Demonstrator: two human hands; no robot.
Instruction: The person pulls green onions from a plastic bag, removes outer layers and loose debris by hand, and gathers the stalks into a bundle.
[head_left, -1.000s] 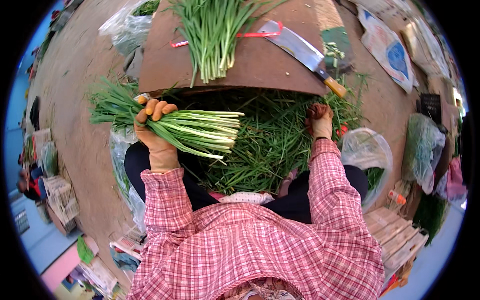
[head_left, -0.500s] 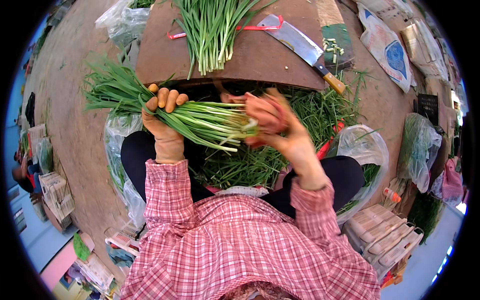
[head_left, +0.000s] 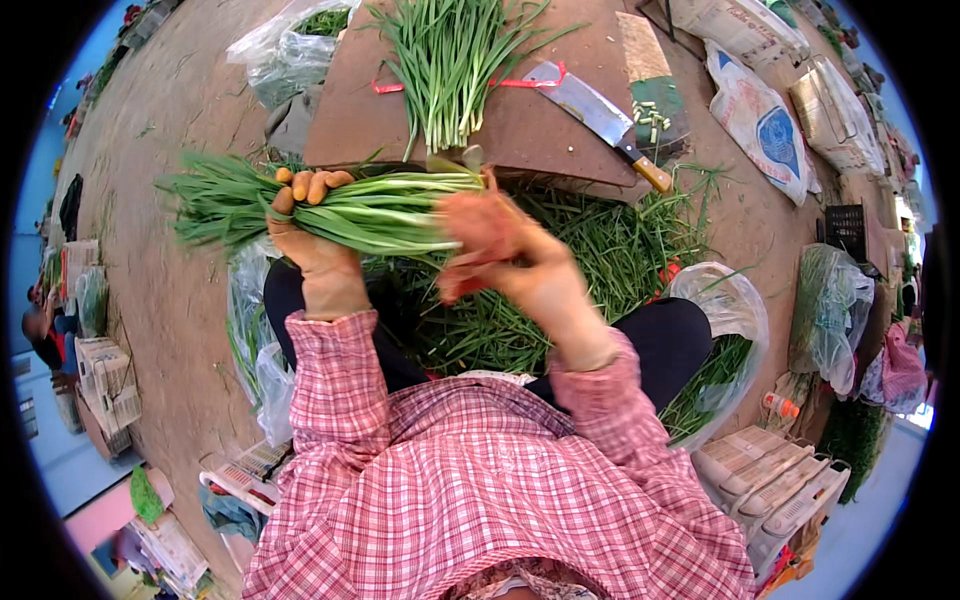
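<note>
From my remote station I record these changes. One second ago, the right hand [head_left: 515, 255] was a fist over the cut greens, well right of the bundle; it now meets the pale stem ends, hiding most of them. Compared with half a second ago, it sits closer to the left hand [head_left: 315, 215]. The green bundle [head_left: 385, 210] now runs nearly level rightward from the left hand, formerly slanting down; its leaf end, left of that hand, has blurred.

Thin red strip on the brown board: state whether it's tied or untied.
Untied: the red strip runs beneath the green-leaved bunch, ends showing apart on either side.
</note>
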